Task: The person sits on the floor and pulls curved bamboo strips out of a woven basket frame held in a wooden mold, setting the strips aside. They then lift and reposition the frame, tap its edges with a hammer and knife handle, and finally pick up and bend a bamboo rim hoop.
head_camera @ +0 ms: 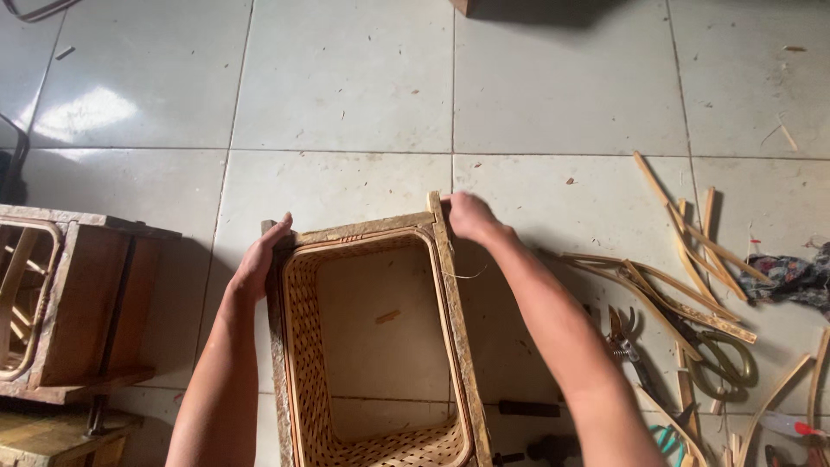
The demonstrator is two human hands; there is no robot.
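Here I see both hands gripping the woven basket (372, 346) at centre: left hand (264, 255) clasps its eleven o'clock corner, right hand (471, 216) its one o'clock corner. Shears (722, 355) lie at four o'clock.

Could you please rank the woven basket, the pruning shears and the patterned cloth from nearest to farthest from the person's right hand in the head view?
From the right hand:
1. Woven basket, gripped at its far right corner.
2. Pruning shears, on the tiles, lower right.
3. Patterned cloth, at the right edge.
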